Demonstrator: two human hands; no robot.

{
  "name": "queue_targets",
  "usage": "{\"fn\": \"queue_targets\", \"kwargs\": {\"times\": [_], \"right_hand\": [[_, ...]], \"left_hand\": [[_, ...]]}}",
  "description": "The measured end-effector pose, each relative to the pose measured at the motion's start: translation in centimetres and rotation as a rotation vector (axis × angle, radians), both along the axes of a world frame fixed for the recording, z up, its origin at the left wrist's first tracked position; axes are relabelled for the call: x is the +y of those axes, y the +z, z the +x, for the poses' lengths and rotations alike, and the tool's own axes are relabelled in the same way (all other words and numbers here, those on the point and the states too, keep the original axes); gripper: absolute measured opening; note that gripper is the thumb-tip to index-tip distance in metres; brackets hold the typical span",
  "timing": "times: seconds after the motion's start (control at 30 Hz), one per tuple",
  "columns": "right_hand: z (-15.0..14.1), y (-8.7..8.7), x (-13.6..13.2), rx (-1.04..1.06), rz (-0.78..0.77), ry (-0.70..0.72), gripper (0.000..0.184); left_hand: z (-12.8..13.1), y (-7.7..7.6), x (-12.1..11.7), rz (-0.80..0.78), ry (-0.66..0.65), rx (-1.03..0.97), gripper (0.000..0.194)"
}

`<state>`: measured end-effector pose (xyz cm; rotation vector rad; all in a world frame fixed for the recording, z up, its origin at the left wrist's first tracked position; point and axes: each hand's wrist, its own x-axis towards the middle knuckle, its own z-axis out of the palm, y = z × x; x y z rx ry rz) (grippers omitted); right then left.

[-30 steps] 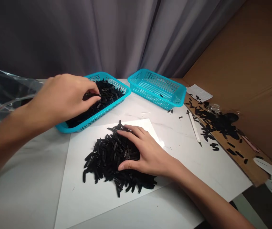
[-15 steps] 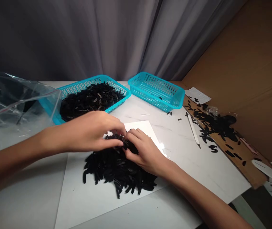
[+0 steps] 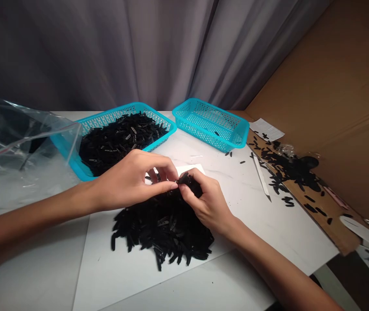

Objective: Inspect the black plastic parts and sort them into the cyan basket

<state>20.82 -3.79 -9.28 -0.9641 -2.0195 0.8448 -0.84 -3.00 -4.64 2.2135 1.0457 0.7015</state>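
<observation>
1. Hundreds of black plastic pieces (image 3: 161, 229) lie heaped across the middle of the white sheet (image 3: 102, 268).
2. The right hand (image 3: 208, 203) pinches one piece (image 3: 184, 179) narrowly at the heap's far side, its long axis roughly sideways.
3. The left hand (image 3: 129, 181) curls just beside it; whether it holds anything, I cannot tell.

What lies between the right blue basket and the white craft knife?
The head view shows a few small black pieces on the white tabletop between the basket and the knife.
</observation>
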Motion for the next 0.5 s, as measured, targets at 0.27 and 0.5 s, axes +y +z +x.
{"fn": "queue_targets", "kwargs": {"times": [0.27, 0.5], "right_hand": [[0.4, 0.8, 0.0, -0.1, 0.095, 0.175, 0.014], [-1.0, 1.4, -1.8, -0.541, 0.274, 0.267, 0.058]], "left_hand": [[0.1, 0.6, 0.0, 0.011, 0.058, -0.052, 0.01], [0.0, 1.4, 0.0, 0.065, 0.188, -0.125, 0.012]]}}
